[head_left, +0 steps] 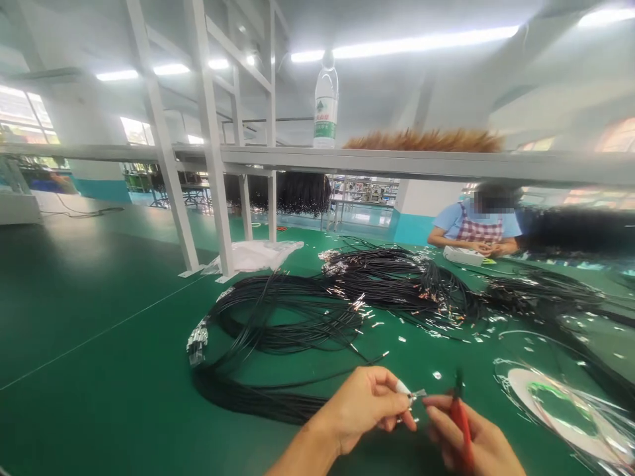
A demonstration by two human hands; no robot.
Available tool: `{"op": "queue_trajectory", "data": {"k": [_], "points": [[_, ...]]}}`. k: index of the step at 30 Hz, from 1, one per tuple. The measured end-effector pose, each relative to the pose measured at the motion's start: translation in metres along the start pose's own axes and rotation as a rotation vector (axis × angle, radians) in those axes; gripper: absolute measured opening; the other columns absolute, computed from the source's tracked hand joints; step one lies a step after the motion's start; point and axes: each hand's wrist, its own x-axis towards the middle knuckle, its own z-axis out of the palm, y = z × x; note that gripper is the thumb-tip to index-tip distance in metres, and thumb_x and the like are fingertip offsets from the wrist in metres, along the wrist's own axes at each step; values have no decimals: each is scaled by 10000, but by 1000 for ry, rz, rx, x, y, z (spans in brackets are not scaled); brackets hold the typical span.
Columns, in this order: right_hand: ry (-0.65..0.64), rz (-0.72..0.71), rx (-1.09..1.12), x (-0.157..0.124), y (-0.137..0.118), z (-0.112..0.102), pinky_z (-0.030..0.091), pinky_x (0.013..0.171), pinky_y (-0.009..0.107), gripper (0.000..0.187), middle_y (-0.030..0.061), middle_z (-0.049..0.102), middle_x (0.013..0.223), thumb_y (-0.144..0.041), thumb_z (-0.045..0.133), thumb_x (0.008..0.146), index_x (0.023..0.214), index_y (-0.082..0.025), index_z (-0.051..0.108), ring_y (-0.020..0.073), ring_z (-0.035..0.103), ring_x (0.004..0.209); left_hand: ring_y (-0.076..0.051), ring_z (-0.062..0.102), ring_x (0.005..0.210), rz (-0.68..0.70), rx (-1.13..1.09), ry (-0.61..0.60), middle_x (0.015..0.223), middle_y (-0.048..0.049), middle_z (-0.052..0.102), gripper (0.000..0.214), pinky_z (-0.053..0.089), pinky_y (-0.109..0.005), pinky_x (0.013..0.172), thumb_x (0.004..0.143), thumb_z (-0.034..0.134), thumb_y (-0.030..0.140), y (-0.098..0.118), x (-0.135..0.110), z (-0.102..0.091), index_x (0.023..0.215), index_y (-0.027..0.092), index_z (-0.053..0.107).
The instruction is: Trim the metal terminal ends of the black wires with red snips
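Observation:
My left hand (364,404) is closed in a pinch on the end of a thin black wire with a small metal terminal (415,395) at its tip. My right hand (469,436) sits just right of it, fingers wrapped round a red-handled tool (461,420) whose dark tip points up beside the terminal. The wire runs back to a large coiled bundle of black wires (278,324) lying on the green table (99,330) ahead of my hands.
More black wire bundles (407,281) with metal ends and scattered loose terminals lie further back. A clear plastic bag over a white disc (560,410) is at the right. White shelf posts (213,145), a water bottle (326,106), and a seated person (476,228) stand beyond.

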Motion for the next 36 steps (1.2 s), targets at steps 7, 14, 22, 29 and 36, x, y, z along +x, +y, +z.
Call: {"op": "queue_trajectory", "data": {"k": [7,14,22,29,36], "points": [[23,10,263,-8,-8,14,303,414,185,407,-7,598,560,-509,782,616,789,-162,659,78,447,407,-72,443,504,39,134,96,614,4,583,133,320,-219,503,672,632,223,-13,5,8,746,123,587],[34,45,307,-13,-9,16,325,425,169,399,-13,587,544,-491,798,605,783,-164,653,74,445,415,-69,425,507,104,268,138,563,48,507,65,311,-207,494,676,597,166,-18,6,11,730,133,612],[-33,9,278,-19,-16,16,302,425,171,323,-21,557,542,-451,771,653,700,-172,616,76,419,437,-69,415,487,-12,184,-64,591,5,576,178,305,-216,503,742,580,313,-10,1,7,694,142,574],[106,90,301,-14,-19,10,258,376,166,433,13,610,576,-531,780,604,798,-163,659,82,427,435,-97,474,589,206,378,161,629,14,566,46,341,-223,579,737,576,163,-8,-2,15,745,150,619],[-3,211,353,-16,-21,8,217,380,167,470,29,612,561,-590,733,636,775,-147,663,78,438,393,-145,504,768,571,922,259,771,-25,611,132,367,-271,759,810,519,78,-21,1,16,761,156,614]]}}
